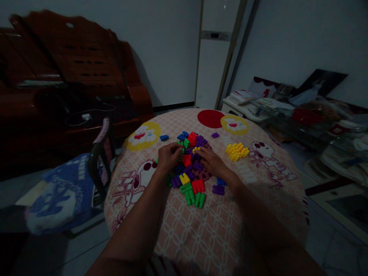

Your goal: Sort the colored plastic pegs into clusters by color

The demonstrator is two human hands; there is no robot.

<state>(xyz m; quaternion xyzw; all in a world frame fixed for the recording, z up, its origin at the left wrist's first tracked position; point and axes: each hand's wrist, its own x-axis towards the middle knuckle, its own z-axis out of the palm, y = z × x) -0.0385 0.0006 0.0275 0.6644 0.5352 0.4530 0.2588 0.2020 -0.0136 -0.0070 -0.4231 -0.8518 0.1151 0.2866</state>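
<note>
A heap of small plastic blocks [191, 168] in red, green, purple, blue and yellow lies in the middle of a round table [230, 226] with a pink cartoon cloth. My left hand [168, 156] rests on the heap's left side, fingers curled round some blocks. My right hand [211, 161] lies on the heap's right side, fingers bent down onto purple blocks; a small yellow block [196, 149] sits just by its fingertips. A separate cluster of yellow blocks [237, 151] lies to the right, apart from both hands.
Loose blue blocks [164, 137] and a purple one [215, 135] lie beyond the heap. A chair with a blue towel [61, 191] stands at the left. Dark wooden furniture [71, 76] fills the left; a cluttered glass table [301, 111] stands at the right.
</note>
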